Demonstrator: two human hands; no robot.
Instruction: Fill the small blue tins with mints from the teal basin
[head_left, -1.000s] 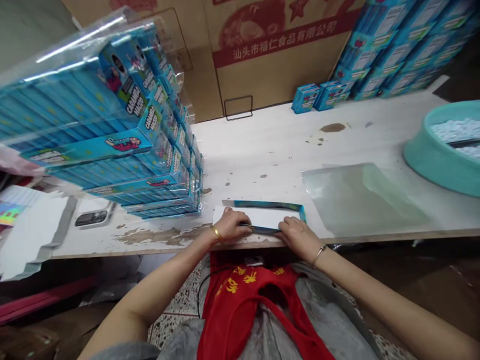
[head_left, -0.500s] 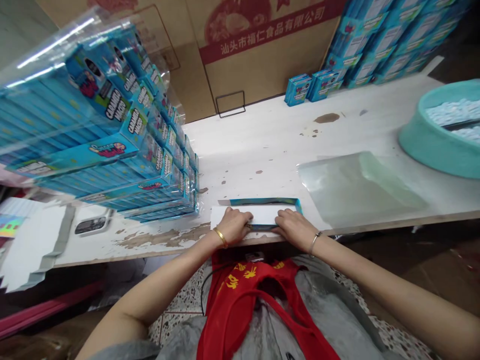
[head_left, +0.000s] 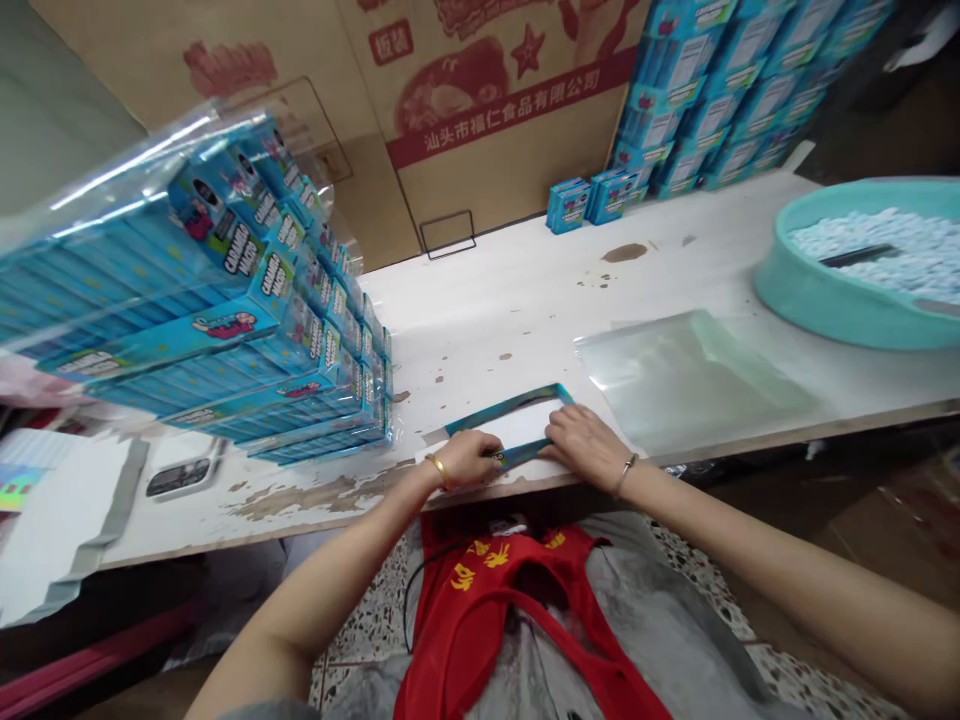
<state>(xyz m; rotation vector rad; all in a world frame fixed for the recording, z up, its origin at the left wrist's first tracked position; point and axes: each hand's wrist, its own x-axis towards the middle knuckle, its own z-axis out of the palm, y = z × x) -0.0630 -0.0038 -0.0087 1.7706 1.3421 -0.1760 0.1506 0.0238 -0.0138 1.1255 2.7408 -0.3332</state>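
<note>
A shallow cardboard tray (head_left: 517,424), white inside with blue printed walls, lies near the table's front edge. My left hand (head_left: 469,458), with a gold bracelet at the wrist, grips the tray's near left part, thumb on the inside. At the right end, my right hand (head_left: 581,442) has its fingers closed on the near right corner of the tray. The far wall and right end wall stand up; a flap at the left end sticks out flat. My fingers hide parts of the near wall.
Wrapped packs of blue boxes (head_left: 217,320) are piled at left, beside a phone (head_left: 180,477) and stacked flat card sheets (head_left: 64,535). Clear plastic bags (head_left: 690,385) lie at right, near a turquoise basin (head_left: 832,300) of pale pieces. Small blue boxes (head_left: 570,207) stand behind, before a large carton (head_left: 480,130).
The tray has turned, its right end swinging away from me, and its right end wall stands more upright. Both hands keep hold of it. The view has shifted slightly.
</note>
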